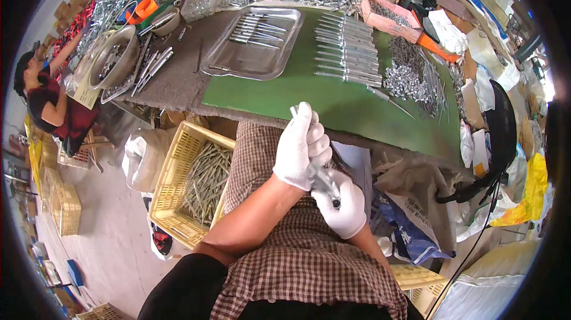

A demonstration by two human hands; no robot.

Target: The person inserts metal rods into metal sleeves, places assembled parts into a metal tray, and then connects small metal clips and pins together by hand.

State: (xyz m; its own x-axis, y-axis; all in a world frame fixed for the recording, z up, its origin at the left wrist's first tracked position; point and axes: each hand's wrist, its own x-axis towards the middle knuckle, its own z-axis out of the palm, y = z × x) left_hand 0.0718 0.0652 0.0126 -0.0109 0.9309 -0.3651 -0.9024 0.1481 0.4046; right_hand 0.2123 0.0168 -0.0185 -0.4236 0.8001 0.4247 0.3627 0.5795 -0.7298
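Tube (324, 182) looks stiff, likely light and slick; we'd hold mid-length. Our right hand (344, 207) grips it, left hand (301, 148) closes round a metal piece (294, 110).

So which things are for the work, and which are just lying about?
Probably for the work:
- shiny silver metal rod, held
- row of slim silver metal rods on the flat green mat
- rectangular silver metal tray

Likely just lying about:
- crumpled white sack
- crumpled blue plastic sack
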